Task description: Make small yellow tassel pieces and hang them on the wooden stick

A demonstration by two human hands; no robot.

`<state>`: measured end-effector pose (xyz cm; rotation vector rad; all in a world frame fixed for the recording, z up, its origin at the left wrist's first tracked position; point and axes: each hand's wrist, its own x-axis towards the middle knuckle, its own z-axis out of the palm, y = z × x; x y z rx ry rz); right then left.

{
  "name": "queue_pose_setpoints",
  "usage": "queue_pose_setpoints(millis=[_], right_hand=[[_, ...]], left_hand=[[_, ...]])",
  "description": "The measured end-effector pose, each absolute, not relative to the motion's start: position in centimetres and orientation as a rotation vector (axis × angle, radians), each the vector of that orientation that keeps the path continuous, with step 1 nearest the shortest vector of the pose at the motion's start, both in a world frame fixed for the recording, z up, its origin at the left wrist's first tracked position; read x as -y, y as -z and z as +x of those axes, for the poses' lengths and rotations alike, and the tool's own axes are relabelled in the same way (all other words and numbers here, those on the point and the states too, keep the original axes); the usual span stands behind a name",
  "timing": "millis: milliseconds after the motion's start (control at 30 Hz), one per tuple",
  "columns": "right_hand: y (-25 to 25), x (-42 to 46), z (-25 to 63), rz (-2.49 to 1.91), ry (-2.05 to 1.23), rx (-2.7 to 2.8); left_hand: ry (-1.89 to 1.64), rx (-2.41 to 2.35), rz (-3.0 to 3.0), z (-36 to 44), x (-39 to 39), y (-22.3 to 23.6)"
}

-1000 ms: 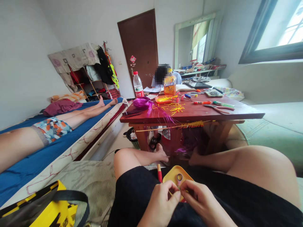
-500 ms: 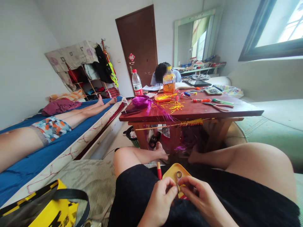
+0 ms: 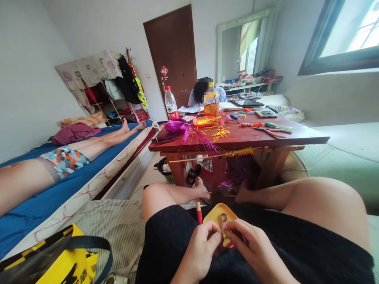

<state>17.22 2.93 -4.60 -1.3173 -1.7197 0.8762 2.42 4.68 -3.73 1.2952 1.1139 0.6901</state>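
Note:
Over my lap, my left hand (image 3: 204, 244) and my right hand (image 3: 247, 241) meet with fingertips pinched close together. Whatever sits between them is tiny and mostly covered by the fingers. Just beyond the fingers lies a yellow tray (image 3: 213, 213), shaped like a shallow dish. A metal ring on a pinkish stem (image 3: 224, 218), perhaps a scissor handle, shows over the tray; its lower end is hidden by my fingertips. Left of the tray, a red stick with a tan tip (image 3: 199, 215) rests on my dark clothing.
The red table (image 3: 254, 136) ahead carries purple thread (image 3: 177, 128), yellow pieces (image 3: 220, 134), pliers (image 3: 271, 132), pens and two bottles. A rod with yellow pieces (image 3: 241, 152) runs along its front edge. One person sits behind it; another lies on the bed. A yellow bag (image 3: 71, 262) stands at left.
Both hands keep almost the same place and pinch. My right fingers have shifted slightly, and the view has moved a little.

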Motion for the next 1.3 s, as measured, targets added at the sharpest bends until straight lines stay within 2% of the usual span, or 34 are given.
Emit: queue_pose_setpoints(millis=[433,1300], right_hand=[[4.6,-3.4,17.3,-1.33,-1.08,1.632],[5.7,-3.4,16.7,-1.388,-1.016,1.689]], left_hand=[[-0.672,-1.125,1.314,2.5,-4.7,3.5],[-0.792,-1.195,1.282,3.1,-4.7,4.1]])
